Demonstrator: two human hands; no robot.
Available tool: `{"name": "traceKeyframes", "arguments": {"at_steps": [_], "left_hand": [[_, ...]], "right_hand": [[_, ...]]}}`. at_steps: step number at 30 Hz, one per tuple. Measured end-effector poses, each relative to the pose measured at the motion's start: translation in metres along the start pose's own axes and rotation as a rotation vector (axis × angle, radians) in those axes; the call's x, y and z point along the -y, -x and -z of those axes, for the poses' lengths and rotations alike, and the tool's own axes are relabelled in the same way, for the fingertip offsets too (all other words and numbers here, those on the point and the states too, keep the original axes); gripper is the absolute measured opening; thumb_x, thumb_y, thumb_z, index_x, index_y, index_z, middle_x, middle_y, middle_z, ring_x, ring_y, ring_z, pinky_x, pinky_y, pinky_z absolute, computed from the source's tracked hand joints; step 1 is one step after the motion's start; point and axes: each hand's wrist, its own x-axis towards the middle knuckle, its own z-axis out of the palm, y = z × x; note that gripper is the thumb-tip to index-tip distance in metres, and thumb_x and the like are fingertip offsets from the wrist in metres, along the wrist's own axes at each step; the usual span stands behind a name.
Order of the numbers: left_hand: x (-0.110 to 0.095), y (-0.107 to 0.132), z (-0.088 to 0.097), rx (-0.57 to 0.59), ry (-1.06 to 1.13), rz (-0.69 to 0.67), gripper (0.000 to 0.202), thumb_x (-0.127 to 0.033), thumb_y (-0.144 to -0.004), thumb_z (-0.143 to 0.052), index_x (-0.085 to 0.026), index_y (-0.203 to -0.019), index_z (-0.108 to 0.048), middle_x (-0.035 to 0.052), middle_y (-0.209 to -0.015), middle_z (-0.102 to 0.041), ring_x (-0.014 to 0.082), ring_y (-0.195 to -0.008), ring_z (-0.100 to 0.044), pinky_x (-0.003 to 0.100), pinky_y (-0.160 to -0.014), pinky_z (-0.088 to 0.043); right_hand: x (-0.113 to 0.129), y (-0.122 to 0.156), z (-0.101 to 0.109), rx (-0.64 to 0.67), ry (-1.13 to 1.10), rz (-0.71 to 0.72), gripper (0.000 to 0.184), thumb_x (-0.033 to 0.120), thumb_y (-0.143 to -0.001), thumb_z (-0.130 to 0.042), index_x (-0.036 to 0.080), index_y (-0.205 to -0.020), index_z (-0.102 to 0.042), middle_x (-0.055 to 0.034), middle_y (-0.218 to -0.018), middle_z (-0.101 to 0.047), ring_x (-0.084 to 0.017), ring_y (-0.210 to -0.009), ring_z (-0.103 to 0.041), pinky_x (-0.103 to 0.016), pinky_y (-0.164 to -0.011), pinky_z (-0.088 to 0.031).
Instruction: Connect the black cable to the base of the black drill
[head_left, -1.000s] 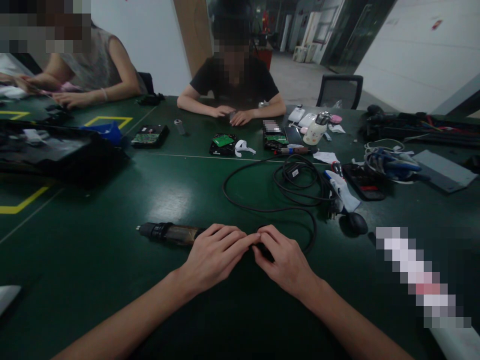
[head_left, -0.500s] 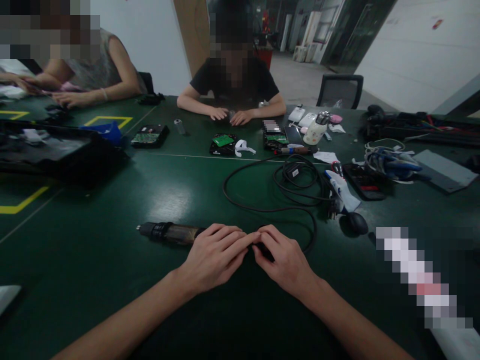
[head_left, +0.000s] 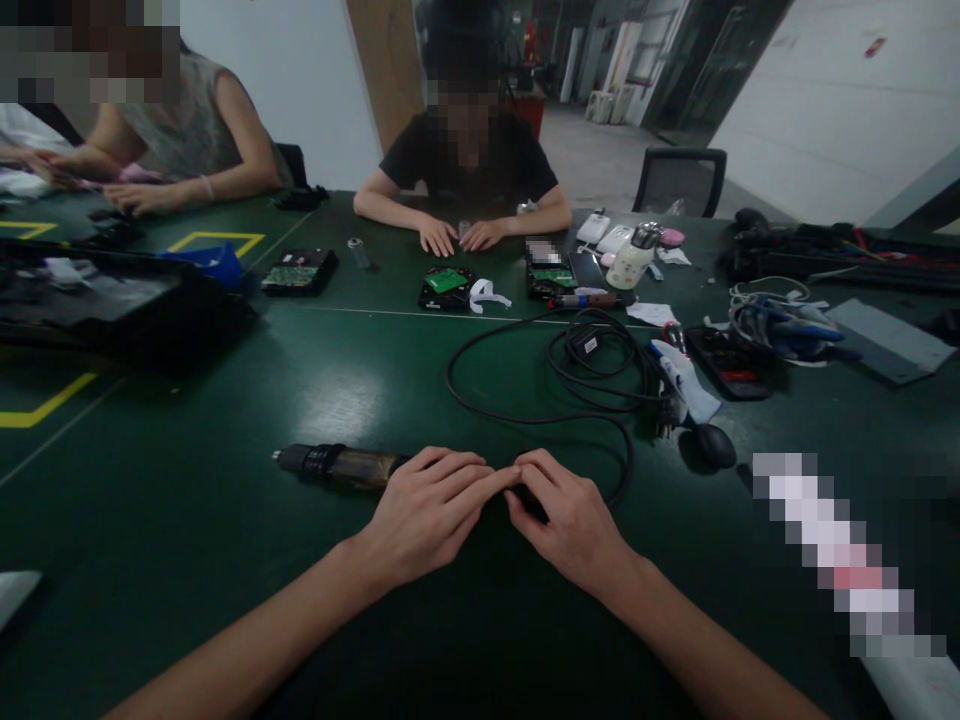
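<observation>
A dark electric screwdriver (head_left: pixel 337 466) lies on its side on the green table (head_left: pixel 225 420), tip pointing left. My left hand (head_left: pixel 431 510) lies over its rear half with the fingers curved down onto it. My right hand (head_left: pixel 566 520) meets it fingertip to fingertip, fingers curled over the tool's cable end. From there a black cable (head_left: pixel 525 390) runs off in a loop to the right and back. The part of the tool under my hands is hidden.
Across the table a person (head_left: pixel 465 170) rests both hands near opened hard drives (head_left: pixel 446 285). Another person (head_left: pixel 172 140) sits at the far left. A black tray (head_left: pixel 112 310), a coiled cable (head_left: pixel 600 350), a mouse (head_left: pixel 709 445), cups and tools lie about.
My hands and the screwdriver have not moved. The hands of the person opposite have shifted slightly.
</observation>
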Motion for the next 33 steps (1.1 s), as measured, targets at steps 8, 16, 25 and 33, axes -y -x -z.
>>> {"name": "traceKeyframes", "arguments": {"at_steps": [8, 16, 25, 33], "left_hand": [[-0.0004, -0.0006, -0.0021, -0.019, -0.012, 0.024, 0.047, -0.026, -0.102, -0.054, -0.023, -0.149, -0.051, 0.0057, -0.124, -0.072, 0.0195, -0.112, -0.068, 0.037, -0.095, -0.050], [-0.0005, 0.0007, -0.0044, -0.036, -0.030, 0.037, 0.047, -0.023, -0.104, -0.053, -0.025, -0.151, -0.049, 0.0035, -0.122, -0.072, 0.0180, -0.109, -0.068, 0.037, -0.093, -0.048], [-0.0003, 0.0007, -0.0028, -0.025, -0.004, 0.022, 0.050, -0.022, -0.104, -0.054, -0.026, -0.153, -0.046, 0.0032, -0.128, -0.071, 0.0185, -0.115, -0.066, 0.037, -0.097, -0.046], [-0.0024, -0.0015, -0.0018, -0.027, 0.008, 0.043, 0.050, -0.023, -0.102, -0.057, -0.024, -0.151, -0.047, 0.0029, -0.129, -0.070, 0.0183, -0.115, -0.066, 0.037, -0.096, -0.046]], "right_hand": [[-0.0011, -0.0001, -0.0001, 0.004, 0.003, 0.009, 0.009, 0.020, -0.101, -0.055, 0.022, -0.110, -0.057, -0.0069, -0.112, -0.063, -0.019, -0.091, -0.067, -0.031, -0.072, -0.058], [-0.0011, 0.0002, 0.0000, 0.007, -0.008, 0.001, 0.009, 0.020, -0.101, -0.056, 0.021, -0.110, -0.057, -0.0073, -0.112, -0.062, -0.019, -0.092, -0.067, -0.030, -0.073, -0.058], [0.0000, -0.0001, 0.0005, 0.023, -0.006, -0.017, 0.007, 0.020, -0.102, -0.054, 0.021, -0.109, -0.055, -0.0067, -0.113, -0.062, -0.019, -0.092, -0.066, -0.032, -0.073, -0.056], [-0.0004, -0.0002, -0.0011, 0.019, -0.025, -0.016, 0.007, 0.021, -0.103, -0.054, 0.021, -0.110, -0.056, -0.0061, -0.113, -0.062, -0.019, -0.094, -0.066, -0.032, -0.077, -0.056]]}}
